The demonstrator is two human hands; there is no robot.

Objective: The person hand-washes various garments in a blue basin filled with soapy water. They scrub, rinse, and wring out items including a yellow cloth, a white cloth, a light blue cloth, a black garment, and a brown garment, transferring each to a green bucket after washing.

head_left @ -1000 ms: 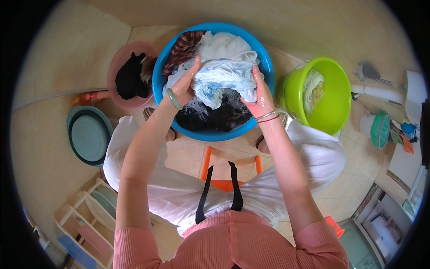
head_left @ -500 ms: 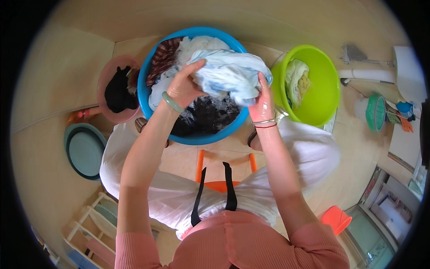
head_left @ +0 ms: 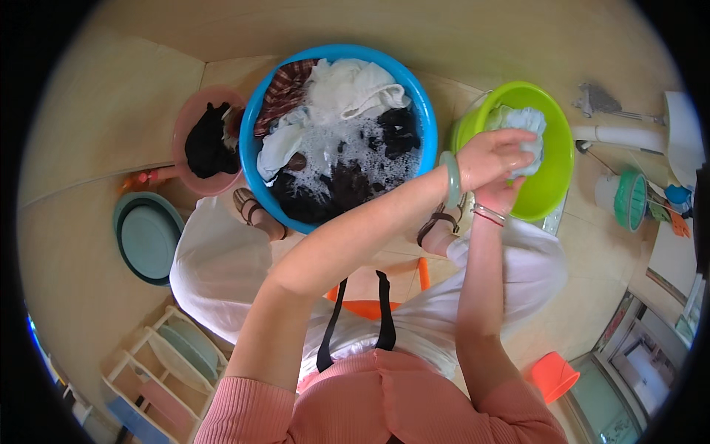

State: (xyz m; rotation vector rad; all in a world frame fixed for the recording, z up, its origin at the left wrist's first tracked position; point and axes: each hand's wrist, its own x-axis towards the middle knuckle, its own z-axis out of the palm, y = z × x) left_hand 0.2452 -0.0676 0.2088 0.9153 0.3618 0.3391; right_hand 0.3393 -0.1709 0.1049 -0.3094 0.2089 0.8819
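My left hand (head_left: pixel 494 157) reaches across to the near side of the lime green bucket (head_left: pixel 556 186), fingers stretched out and apart. Just below it, partly covered by it, is my right hand (head_left: pixel 498 195); what shows of its fingers looks loosely extended. Beyond the fingertips a bunched light blue cloth (head_left: pixel 531 122) lies inside the bucket. Whether the fingers still touch it is hard to see. In the large blue basin (head_left: pixel 427 140), white cloth (head_left: pixel 344 85), a dark red checked cloth (head_left: pixel 287 92) and dark clothes (head_left: pixel 347 189) sit in sudsy water.
Left of the basin stands a pink basin (head_left: pixel 181 152) holding black cloth (head_left: pixel 207 144). A grey-green basin (head_left: pixel 148 237) is nearer on that side, above a white rack (head_left: pixel 159 362). An orange stool (head_left: pixel 362 307) is beneath me; a red-orange container (head_left: pixel 553 377) sits lower right.
Both hands have swung right from above the blue basin to the green bucket. The light blue cloth they held now lies in the bucket, and my left arm crosses in front of the basin.
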